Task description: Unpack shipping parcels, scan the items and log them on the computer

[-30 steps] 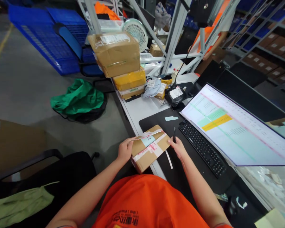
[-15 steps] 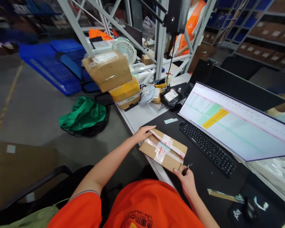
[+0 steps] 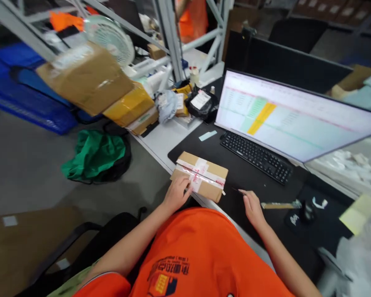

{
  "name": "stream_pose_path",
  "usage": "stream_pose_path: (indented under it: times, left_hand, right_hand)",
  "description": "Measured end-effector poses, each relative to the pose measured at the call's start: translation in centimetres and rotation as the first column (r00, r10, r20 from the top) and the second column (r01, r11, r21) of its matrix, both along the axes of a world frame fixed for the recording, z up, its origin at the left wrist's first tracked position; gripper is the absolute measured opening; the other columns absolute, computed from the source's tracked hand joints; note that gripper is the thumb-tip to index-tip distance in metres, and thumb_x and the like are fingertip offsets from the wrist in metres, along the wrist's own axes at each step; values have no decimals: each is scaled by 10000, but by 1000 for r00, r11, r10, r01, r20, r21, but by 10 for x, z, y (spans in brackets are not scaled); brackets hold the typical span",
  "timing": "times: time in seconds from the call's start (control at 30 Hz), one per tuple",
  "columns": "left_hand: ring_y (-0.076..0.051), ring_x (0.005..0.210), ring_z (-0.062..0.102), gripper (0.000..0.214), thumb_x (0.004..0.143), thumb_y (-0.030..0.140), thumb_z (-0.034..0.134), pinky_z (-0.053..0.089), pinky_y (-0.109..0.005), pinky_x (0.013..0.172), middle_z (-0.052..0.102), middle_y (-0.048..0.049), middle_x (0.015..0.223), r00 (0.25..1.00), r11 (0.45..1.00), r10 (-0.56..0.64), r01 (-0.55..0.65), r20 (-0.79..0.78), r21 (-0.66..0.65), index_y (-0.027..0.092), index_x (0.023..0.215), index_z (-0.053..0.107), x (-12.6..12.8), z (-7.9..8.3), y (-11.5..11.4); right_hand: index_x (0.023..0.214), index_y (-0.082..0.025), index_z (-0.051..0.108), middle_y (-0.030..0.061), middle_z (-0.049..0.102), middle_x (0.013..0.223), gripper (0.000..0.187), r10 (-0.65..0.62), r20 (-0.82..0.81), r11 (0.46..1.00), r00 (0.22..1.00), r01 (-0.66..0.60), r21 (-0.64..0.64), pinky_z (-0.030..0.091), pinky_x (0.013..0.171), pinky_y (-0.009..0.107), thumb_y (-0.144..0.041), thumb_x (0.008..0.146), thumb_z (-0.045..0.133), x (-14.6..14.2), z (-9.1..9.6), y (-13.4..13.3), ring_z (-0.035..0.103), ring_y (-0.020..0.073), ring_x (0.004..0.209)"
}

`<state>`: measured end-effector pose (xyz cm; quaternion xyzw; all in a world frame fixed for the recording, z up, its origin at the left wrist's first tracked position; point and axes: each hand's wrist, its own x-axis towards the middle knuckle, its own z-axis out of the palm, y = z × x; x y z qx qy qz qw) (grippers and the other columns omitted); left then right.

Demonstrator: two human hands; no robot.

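A small cardboard box [image 3: 214, 170] lies on the black desk mat near the desk's front edge. White tape with red print crosses its top, and a dark seam runs lengthwise. My left hand [image 3: 177, 192] grips the box at its near left side, fingers bent over the top face. To the right of the box, and apart from it, my right hand [image 3: 252, 208] is closed around a thin, dark, pointed tool [image 3: 240, 192]. Only the tool's tip shows, so its kind is unclear.
Behind the box are a keyboard [image 3: 255, 156] and a monitor [image 3: 284, 117]. A tape-ended cardboard strip [image 3: 280, 205] and a mouse [image 3: 308, 211] lie to the right. Stacked parcels [image 3: 89, 78] stand back left, near a fan [image 3: 109, 39]. A person in orange [image 3: 193, 20] is beyond the frame.
The box has been turned, and the light blue patch on its top no longer shows. My left hand shifted to its near side. My right hand let go of the box and moved right.
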<state>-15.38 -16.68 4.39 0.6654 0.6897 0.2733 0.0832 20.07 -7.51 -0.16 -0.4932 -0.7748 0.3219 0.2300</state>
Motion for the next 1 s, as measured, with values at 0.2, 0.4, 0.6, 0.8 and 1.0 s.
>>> stream_pose_path:
  times: [0.2, 0.4, 0.6, 0.8, 1.0]
  left_hand:
    - [-391, 1394, 457, 622, 979, 525, 514, 378, -566, 1169, 536, -224, 1456, 942, 961, -258, 228, -213, -155, 119, 1450, 513, 22, -6, 36]
    - [-359, 1092, 551, 637, 958, 670, 406, 452, -537, 1002, 614, -191, 1116, 959, 975, -215, 201, -184, -92, 128, 1197, 640, 24, -10, 52]
    - [-307, 976, 542, 576, 978, 639, 291, 446, -489, 925, 608, -140, 1032, 973, 976, -218, 216, -76, -26, 186, 1089, 629, 20, -3, 45]
    - [-294, 920, 546, 457, 962, 569, 331, 460, -496, 912, 611, -118, 928, 976, 978, -202, 206, -83, 32, 215, 941, 619, 24, -1, 47]
    - [-289, 899, 547, 385, 967, 488, 377, 490, -483, 882, 615, -122, 896, 978, 986, -142, 152, -152, 62, 213, 884, 633, 30, -7, 50]
  right_hand:
    - [1274, -249, 687, 99, 665, 1082, 358, 226, 335, 929, 915, -306, 209, 399, 937, 407, -289, 1061, 402, -4, 11, 12, 574, 241, 999]
    - [1192, -233, 707, 83, 675, 1069, 266, 280, 417, 791, 865, -454, 410, 342, 977, 391, -329, 1039, 511, -9, 24, 49, 550, 230, 1015]
    - [1285, -296, 686, 69, 685, 1093, 321, 407, 415, 767, 814, -551, 328, 346, 985, 376, -291, 1038, 482, -25, 36, 96, 549, 228, 1039]
    - [1220, -229, 719, 147, 666, 1156, 353, -69, 409, 917, 910, -103, 385, 289, 1010, 474, -340, 1026, 446, -8, 17, 144, 510, 291, 1084]
    - [1151, -143, 734, 202, 654, 1015, 476, -226, 517, 958, 825, 92, 273, 396, 845, 480, -373, 1037, 333, 7, -36, 124, 546, 305, 919]
